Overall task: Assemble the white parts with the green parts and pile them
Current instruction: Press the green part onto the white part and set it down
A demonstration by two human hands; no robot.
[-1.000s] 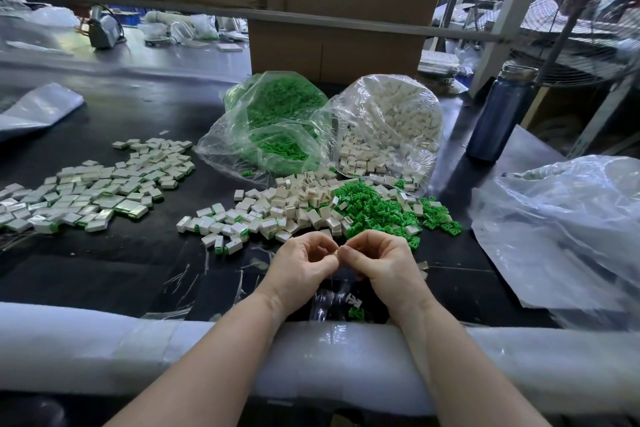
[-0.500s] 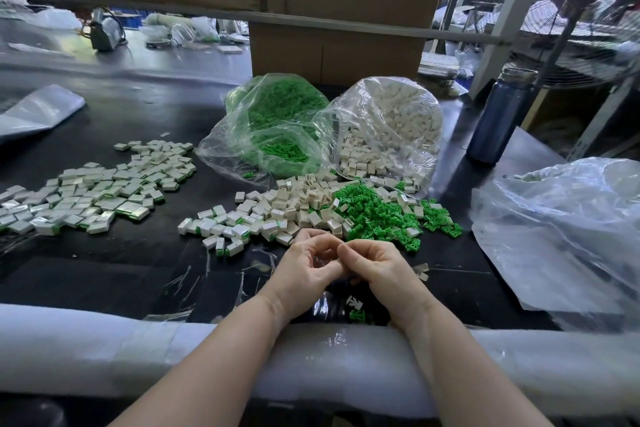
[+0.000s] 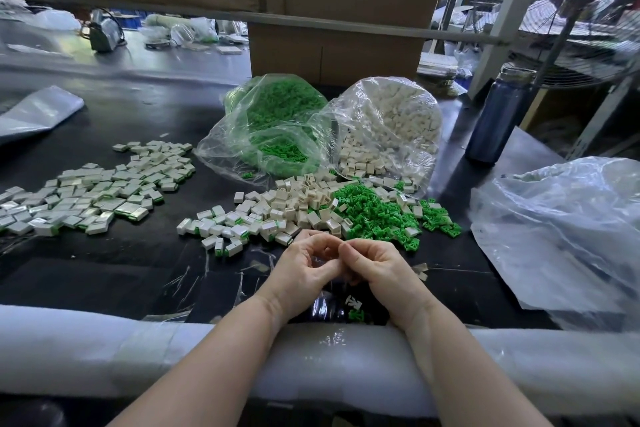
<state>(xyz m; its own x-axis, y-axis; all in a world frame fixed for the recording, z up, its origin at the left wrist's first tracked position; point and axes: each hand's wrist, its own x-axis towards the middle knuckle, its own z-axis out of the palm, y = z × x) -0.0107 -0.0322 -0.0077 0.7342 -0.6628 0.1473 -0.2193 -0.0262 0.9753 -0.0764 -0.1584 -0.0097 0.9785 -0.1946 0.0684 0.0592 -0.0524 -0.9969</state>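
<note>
- Head view: left hand (image 3: 300,274) and right hand (image 3: 379,267) fingertip to fingertip, fingers curled; whatever is pinched, too hidden to tell.
- Beyond, on desk (image 3: 104,274): white parts (image 3: 294,204) beside green parts (image 3: 374,211).

On the table (image 3: 121,274): assembled pile (image 3: 90,198) far left, loose parts (image 3: 311,208) centre, two bags (image 3: 332,132) behind them, bottle (image 3: 498,114) right, both hands (image 3: 343,270) before the loose parts.
</note>
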